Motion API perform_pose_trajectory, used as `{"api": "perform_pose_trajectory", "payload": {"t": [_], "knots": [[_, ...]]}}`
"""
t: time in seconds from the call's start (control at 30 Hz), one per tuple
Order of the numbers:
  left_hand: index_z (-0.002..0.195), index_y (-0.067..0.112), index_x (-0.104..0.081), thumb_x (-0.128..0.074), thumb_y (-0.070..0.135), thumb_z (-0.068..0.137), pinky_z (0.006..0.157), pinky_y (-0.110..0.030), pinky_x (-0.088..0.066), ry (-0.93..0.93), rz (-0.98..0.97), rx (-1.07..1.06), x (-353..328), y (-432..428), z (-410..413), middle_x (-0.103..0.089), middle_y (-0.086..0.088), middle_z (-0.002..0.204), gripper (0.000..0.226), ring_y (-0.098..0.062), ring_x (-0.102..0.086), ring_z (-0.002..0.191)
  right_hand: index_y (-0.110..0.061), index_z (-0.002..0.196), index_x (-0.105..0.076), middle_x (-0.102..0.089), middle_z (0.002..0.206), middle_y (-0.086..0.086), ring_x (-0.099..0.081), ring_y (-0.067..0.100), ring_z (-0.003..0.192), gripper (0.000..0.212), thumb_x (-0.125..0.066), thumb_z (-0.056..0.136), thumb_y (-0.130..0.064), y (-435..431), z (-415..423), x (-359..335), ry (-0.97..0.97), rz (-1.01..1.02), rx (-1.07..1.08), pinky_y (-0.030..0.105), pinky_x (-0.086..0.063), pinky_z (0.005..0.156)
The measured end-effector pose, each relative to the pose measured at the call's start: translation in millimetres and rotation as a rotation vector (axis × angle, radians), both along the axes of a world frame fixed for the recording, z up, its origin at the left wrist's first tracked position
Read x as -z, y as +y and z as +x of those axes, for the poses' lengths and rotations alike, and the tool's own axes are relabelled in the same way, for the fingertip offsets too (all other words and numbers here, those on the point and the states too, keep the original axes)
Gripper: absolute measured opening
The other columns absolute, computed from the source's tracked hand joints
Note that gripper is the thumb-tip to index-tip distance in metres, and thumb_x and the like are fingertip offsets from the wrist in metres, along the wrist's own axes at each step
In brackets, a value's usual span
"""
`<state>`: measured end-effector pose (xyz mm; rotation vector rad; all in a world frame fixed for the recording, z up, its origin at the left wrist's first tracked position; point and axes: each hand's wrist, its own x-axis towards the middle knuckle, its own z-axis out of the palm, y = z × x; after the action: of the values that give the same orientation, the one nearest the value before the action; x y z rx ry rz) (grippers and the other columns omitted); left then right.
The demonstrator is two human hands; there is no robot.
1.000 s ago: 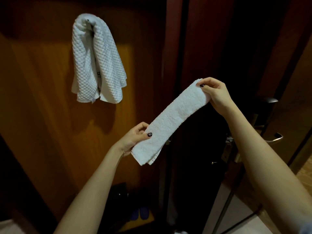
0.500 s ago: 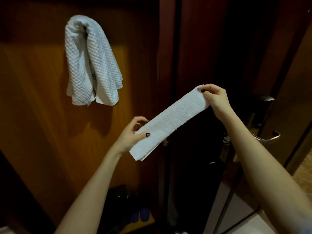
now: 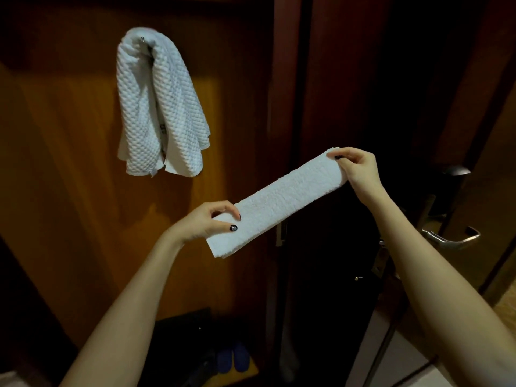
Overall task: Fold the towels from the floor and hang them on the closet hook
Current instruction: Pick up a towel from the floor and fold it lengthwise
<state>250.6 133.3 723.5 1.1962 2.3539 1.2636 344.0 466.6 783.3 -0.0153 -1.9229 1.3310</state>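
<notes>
Left grip (image 3: 205, 223) now sits further over the low end of the towel (image 3: 279, 202), pinching it, right grip (image 3: 357, 170) pinches the high end, holding the folded strip taut in mid-air so it stays flat, below-right of the hung towel (image 3: 159, 107) on the hook (image 3: 143, 39).
</notes>
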Motion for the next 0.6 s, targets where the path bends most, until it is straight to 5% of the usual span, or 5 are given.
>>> {"api": "perform_pose_trajectory", "payload": {"t": [0.17,0.3,0.43,0.53,0.6], "knots": [[0.081,0.020,-0.070,-0.071,0.005,0.081,0.086,-0.025,-0.042,0.108,0.121,-0.189,-16,-33,-18,-0.068,0.012,0.088,0.015,-0.002,-0.061,0.088,-0.030,0.084,-0.072,-0.067,0.110,0.000,-0.060,-0.002,0.102,0.040,-0.048,0.090,0.001,-18,-16,-18,0.057,0.062,-0.019,0.007,-0.044,0.079],[0.090,0.018,-0.071,-0.072,-0.002,0.079,0.082,-0.008,-0.038,0.336,0.090,-0.307,-49,-65,-33,-0.066,0.005,0.100,0.023,-0.008,-0.057,0.096,-0.029,0.098,-0.071,-0.058,0.114,-0.006,-0.055,0.003,0.108,0.035,-0.048,0.090,-0.003,-37,-36,-45,0.084,0.218,-0.053,0.011,-0.041,0.087],[0.090,0.008,-0.072,-0.063,-0.014,0.077,0.071,-0.006,-0.040,0.440,0.239,-0.557,-89,-95,-45,-0.067,-0.010,0.095,0.027,0.005,-0.057,0.079,-0.023,0.114,-0.069,-0.060,0.120,-0.006,-0.054,0.006,0.112,0.030,-0.062,0.087,-0.013,-62,-65,-71,0.028,0.274,-0.108,0.019,-0.044,0.093],[0.091,0.011,-0.071,-0.060,-0.014,0.080,0.067,-0.003,-0.040,0.468,0.331,-0.654,-117,-113,-51,-0.067,-0.009,0.093,0.029,0.009,-0.058,0.075,-0.024,0.094,-0.074,-0.070,0.100,-0.008,-0.063,0.007,0.101,0.022,-0.064,0.084,-0.007,-83,-83,-88,0.125,0.171,-0.113,0.024,-0.049,0.087],[0.093,0.010,-0.070,-0.058,-0.012,0.081,0.076,-0.013,-0.041,0.524,0.313,-0.691,-133,-124,-58,-0.067,-0.009,0.101,0.028,-0.005,-0.058,0.089,-0.026,0.081,-0.073,-0.072,0.090,-0.007,-0.063,0.005,0.092,0.027,-0.060,0.082,-0.003,-96,-94,-98,0.177,0.137,-0.112,0.017,-0.046,0.078]]}}
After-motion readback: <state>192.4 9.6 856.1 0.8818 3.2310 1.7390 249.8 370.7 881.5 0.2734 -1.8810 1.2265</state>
